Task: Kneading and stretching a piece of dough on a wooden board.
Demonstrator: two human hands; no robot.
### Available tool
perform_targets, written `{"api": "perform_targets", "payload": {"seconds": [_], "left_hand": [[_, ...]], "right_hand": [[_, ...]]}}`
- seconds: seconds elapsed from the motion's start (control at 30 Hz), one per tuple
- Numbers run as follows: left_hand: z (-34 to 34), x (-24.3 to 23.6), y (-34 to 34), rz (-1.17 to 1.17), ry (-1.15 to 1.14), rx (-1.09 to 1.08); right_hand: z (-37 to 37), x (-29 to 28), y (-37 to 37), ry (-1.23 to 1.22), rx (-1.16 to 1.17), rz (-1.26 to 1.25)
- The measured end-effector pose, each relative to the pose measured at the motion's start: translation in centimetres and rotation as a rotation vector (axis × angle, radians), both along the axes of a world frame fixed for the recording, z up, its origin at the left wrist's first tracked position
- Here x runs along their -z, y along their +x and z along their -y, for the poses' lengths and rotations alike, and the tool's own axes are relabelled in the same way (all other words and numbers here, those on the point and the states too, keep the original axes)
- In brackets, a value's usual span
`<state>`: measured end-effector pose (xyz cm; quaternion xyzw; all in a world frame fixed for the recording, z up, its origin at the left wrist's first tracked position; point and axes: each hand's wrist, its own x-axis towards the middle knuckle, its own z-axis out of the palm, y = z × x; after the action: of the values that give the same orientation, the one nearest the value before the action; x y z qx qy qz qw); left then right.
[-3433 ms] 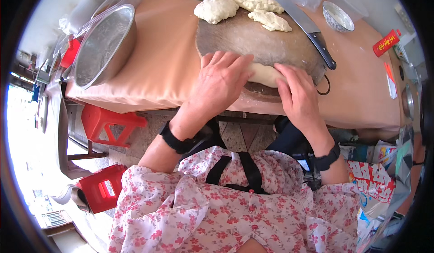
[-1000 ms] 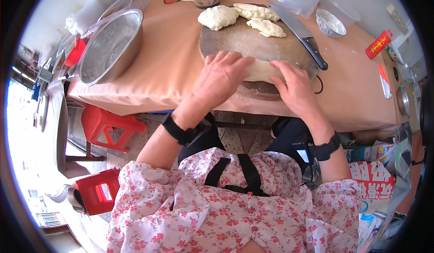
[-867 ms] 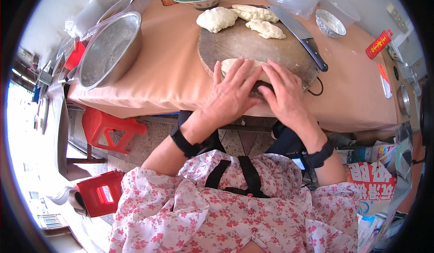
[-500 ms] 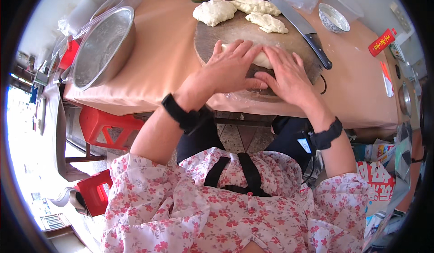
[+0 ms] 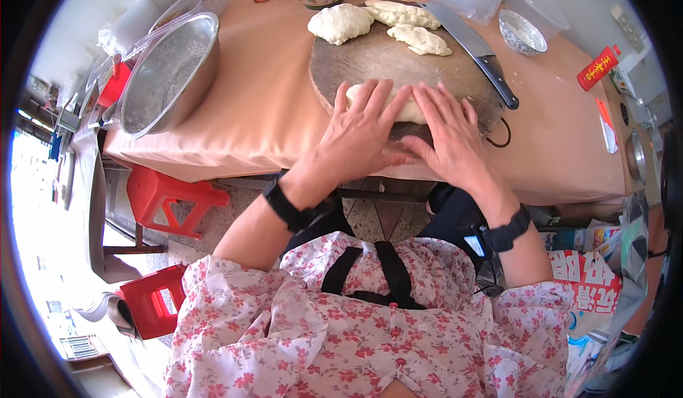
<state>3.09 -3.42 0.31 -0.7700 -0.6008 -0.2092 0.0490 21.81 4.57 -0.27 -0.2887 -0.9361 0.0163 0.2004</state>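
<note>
Crosswise, the dough roll [image 5: 410, 112] points left to right.
It lies under the left hand [image 5: 361, 136] and right hand [image 5: 453, 140], fingers apart, unclamped.

And there's a white shirt [image 5: 356, 341], pink-red florals, loose sleeves [image 5: 228, 295]; black straps [image 5: 395, 273], black wristbands [image 5: 282, 202], dark trousers [image 5: 455, 216]!

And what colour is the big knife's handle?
The handle is black, seen best in the head view.
</note>
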Motion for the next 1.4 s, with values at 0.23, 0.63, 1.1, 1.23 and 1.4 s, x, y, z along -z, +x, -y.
{"api": "perform_targets", "payload": {"seconds": [0.23,0.63,1.1,1.23,1.4], "left_hand": [[1.3,-0.3,0.2,-0.050,-0.005,-0.036],[-5.6,-2.8,-1.6,-0.039,-0.271,-0.090],[2.2,0.1,0.3,-0.083,-0.001,-0.049],[1.7,-0.2,0.3,-0.056,-0.011,-0.045],[-1.5,-1.0,-1.1,0.014,-0.038,-0.032]], "right_hand": [[1.3,-0.4,0.0,0.024,-0.030,-0.051],[-4.3,-1.5,-3.3,-0.093,0.128,0.048],[1.7,-0.7,0.8,-0.007,-0.021,-0.010],[1.4,-1.1,0.7,0.000,-0.016,-0.010],[-1.3,-1.2,-0.9,-0.091,0.004,0.012]]}}
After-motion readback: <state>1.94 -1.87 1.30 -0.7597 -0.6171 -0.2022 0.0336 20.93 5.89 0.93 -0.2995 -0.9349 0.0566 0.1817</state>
